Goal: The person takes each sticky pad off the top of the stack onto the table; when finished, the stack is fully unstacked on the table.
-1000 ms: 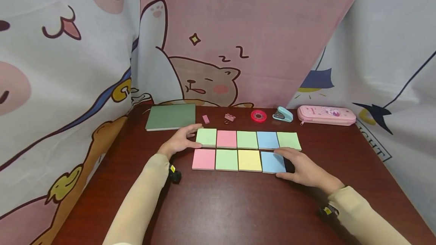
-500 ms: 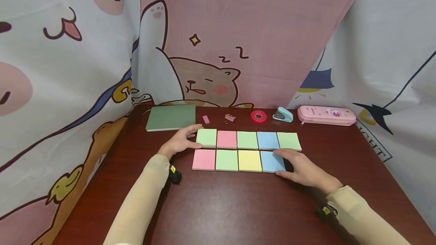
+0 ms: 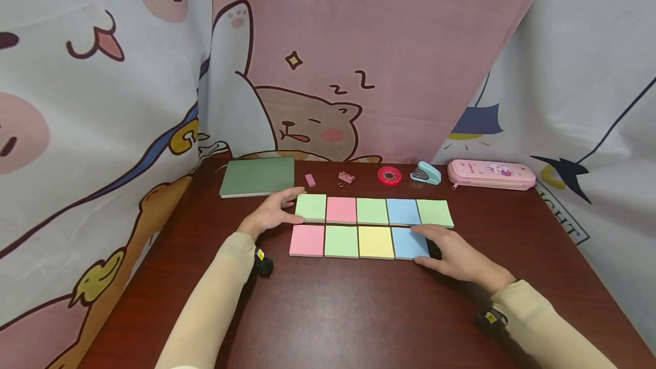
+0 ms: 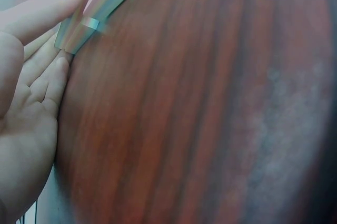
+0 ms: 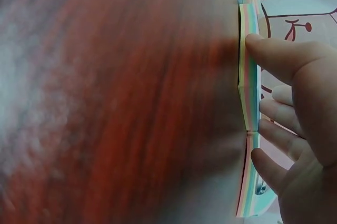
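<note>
Square sticky note pads lie in two rows on the dark wooden table. My left hand (image 3: 267,212) holds the left end of the back row, its thumb and index finger at two corners of a light green sticky note pad (image 3: 310,207). In the front row, a blue sticky note pad (image 3: 408,242) at the right end sits between the thumb and index finger of my right hand (image 3: 455,253). Between them, the front row has a pink pad (image 3: 307,240), a green pad (image 3: 341,241) and a yellow pad (image 3: 376,242). Layered pad edges show in both wrist views.
Behind the pads stand a green notebook (image 3: 258,176), a pink eraser (image 3: 310,180), pink binder clips (image 3: 345,177), a red round tape-like item (image 3: 389,175), a light blue stapler (image 3: 426,172) and a pink pencil case (image 3: 491,174). Printed curtains (image 3: 400,44) hang around the table (image 3: 328,312).
My right hand has shifted slightly left with the blue pad, which now sits closer against the yellow one. My left hand stays in place.
</note>
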Motion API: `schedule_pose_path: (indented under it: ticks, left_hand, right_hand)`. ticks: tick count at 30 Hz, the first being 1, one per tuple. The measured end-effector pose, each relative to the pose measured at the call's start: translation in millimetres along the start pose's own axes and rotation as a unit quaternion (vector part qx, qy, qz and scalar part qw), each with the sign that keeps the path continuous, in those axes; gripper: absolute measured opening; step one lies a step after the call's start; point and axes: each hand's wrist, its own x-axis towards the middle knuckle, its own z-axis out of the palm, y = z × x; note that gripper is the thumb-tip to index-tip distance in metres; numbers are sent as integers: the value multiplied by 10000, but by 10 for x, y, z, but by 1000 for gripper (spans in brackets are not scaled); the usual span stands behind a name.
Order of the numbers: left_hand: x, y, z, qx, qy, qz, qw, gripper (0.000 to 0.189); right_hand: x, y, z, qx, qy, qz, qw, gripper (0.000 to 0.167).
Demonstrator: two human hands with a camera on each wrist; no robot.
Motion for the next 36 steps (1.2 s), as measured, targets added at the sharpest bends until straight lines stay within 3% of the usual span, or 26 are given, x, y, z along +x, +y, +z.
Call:
schedule_pose_path:
  ticks: [7, 13, 20, 25, 30, 36]
  left_hand:
    - [14, -37, 14, 35, -24, 157, 9999, 89]
    - [10, -54, 8, 10, -23, 164, 9999, 89]
    - [3, -32, -17, 10, -3, 3, 10000, 89]
    - [20, -23, -15, 56, 38, 88, 9999, 89]
    - [16, -20, -6, 66, 0, 237, 9997, 89]
    - [5, -9, -5, 25, -38, 273, 9996, 88]
  right_hand:
    - [131, -86, -47, 212, 215, 221, 9993, 65]
    - [566, -297, 5, 547, 362, 422, 9970, 66]
    - [1290, -599, 133, 737, -132, 498, 9959, 74]
    - [1714, -740, 298, 803, -503, 353, 9949, 77]
    - [2015, -836, 486, 677, -906, 237, 9933, 80]
    - [2200, -911, 663, 670, -1213, 318, 9898, 82]
